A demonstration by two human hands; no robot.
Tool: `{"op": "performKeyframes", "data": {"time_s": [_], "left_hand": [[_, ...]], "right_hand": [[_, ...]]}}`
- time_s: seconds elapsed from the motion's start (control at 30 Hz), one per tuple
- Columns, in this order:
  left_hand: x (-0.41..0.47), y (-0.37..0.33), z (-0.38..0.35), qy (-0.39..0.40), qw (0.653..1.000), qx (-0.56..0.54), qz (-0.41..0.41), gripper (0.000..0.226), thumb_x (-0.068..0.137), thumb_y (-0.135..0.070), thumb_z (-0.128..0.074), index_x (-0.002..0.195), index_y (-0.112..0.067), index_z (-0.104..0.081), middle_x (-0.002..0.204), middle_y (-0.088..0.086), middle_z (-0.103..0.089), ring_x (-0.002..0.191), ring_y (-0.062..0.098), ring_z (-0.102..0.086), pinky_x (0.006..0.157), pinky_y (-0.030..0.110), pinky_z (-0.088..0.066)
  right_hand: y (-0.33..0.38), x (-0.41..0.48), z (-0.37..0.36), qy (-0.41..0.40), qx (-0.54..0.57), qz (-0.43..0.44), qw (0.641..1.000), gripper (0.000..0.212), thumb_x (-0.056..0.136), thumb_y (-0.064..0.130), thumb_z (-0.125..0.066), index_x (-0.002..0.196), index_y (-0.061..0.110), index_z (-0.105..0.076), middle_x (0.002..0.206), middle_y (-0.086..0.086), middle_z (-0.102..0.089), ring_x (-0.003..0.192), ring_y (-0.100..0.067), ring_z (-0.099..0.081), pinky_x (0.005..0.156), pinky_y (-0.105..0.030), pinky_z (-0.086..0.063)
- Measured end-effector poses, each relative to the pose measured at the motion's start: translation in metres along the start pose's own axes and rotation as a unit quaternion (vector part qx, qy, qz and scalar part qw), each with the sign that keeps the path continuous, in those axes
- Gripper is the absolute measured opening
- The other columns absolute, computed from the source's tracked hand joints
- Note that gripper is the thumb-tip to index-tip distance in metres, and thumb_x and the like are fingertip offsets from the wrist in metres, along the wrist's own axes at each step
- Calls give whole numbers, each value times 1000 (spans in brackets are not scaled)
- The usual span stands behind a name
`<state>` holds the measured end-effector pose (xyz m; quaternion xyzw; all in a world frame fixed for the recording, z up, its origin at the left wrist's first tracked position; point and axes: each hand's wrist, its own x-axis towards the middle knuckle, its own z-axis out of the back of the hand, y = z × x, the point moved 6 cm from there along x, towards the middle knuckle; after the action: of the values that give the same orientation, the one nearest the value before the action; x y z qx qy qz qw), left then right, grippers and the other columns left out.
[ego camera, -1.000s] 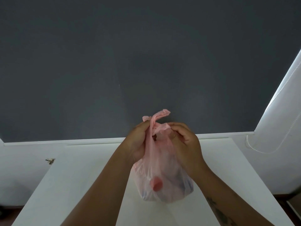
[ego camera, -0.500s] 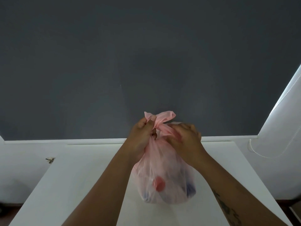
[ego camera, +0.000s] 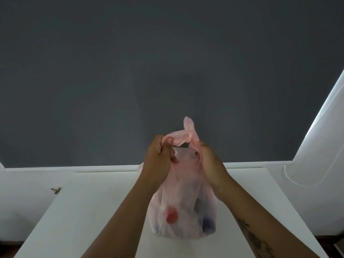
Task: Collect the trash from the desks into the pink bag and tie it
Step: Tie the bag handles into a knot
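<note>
Two surfaces fill most of the view: a dark grey wall and, below it, a white desk. On the desk stands the pink bag, thin enough that a red round thing and a dark blue thing show through its lower part. The left hand is closed on one twisted handle at the bag's top, and the right hand is closed on the other, a loop of plastic stretched between them.

Two bare, sleeveless forearms; dark tattoo along the right one.
</note>
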<state>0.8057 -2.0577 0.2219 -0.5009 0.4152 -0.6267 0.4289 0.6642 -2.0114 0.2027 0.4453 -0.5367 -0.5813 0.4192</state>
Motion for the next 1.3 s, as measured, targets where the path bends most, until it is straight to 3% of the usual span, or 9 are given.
{"op": "performKeyframes", "data": {"time_s": [0.23,0.33,0.43,0.63,0.77,0.87,1.0,1.17,1.3], "left_hand": [[-4,0,-13,113,967,-185,136,47,103,-40,-37,70,-13,-57,58,-3,-49,55,10,-45,54,19,-45],[-5,-4,-16,127,972,-175,95,15,99,-22,-54,110,-16,-61,74,-4,-68,63,9,-63,61,20,-52],[-5,8,-20,127,963,-195,136,40,93,-28,-64,127,-27,-44,100,8,-75,90,23,-73,81,39,-59],[0,13,-14,102,970,-151,160,32,96,-36,-58,82,-8,-60,59,-3,-52,50,8,-48,53,20,-43],[-3,4,-20,102,978,-139,114,26,98,-34,-56,88,-11,-59,56,-8,-51,50,5,-48,57,20,-43],[-7,1,-24,99,983,-127,91,22,100,-30,-53,91,-11,-61,56,-13,-58,52,1,-56,55,16,-46],[-2,1,-16,41,999,3,15,25,100,-38,-50,85,-21,-62,66,-16,-58,62,0,-54,60,14,-46],[3,6,-11,1,995,95,-27,25,99,-38,-50,97,-20,-67,96,-2,-64,87,9,-61,75,18,-48],[4,4,-13,31,997,60,-32,28,98,-36,-54,90,-11,-64,82,3,-66,73,15,-59,66,27,-50]], "right_hand": [[3,-3,7,-88,5,41,995,16,96,40,-52,100,30,-64,98,7,-67,91,-11,-64,72,-25,-54],[-2,-1,3,-100,70,37,992,18,86,38,-68,100,29,-61,98,4,-70,89,-16,-69,80,-41,-59],[-1,-2,-6,-78,53,56,994,8,90,30,-66,98,27,-67,93,5,-73,85,-15,-72,79,-40,-60],[6,-5,-6,-6,13,65,998,18,97,30,-53,94,34,-70,92,9,-73,88,-9,-69,75,-25,-55],[7,0,-4,-31,-6,36,999,30,94,53,-47,94,32,-67,91,7,-72,85,-11,-69,74,-30,-57],[8,2,0,-49,-11,42,998,33,95,49,-49,88,25,-70,88,0,-72,84,-17,-71,79,-37,-60],[8,7,3,-67,-36,24,997,24,92,40,-58,90,17,-66,91,-5,-70,83,-20,-68,63,-27,-56],[13,16,2,35,-88,-5,996,13,84,35,-70,94,26,-66,89,3,-73,79,-15,-71,59,-23,-55],[11,20,1,134,-94,-20,986,10,89,19,-63,91,14,-71,92,-6,-74,81,-15,-69,73,-27,-56]]}}
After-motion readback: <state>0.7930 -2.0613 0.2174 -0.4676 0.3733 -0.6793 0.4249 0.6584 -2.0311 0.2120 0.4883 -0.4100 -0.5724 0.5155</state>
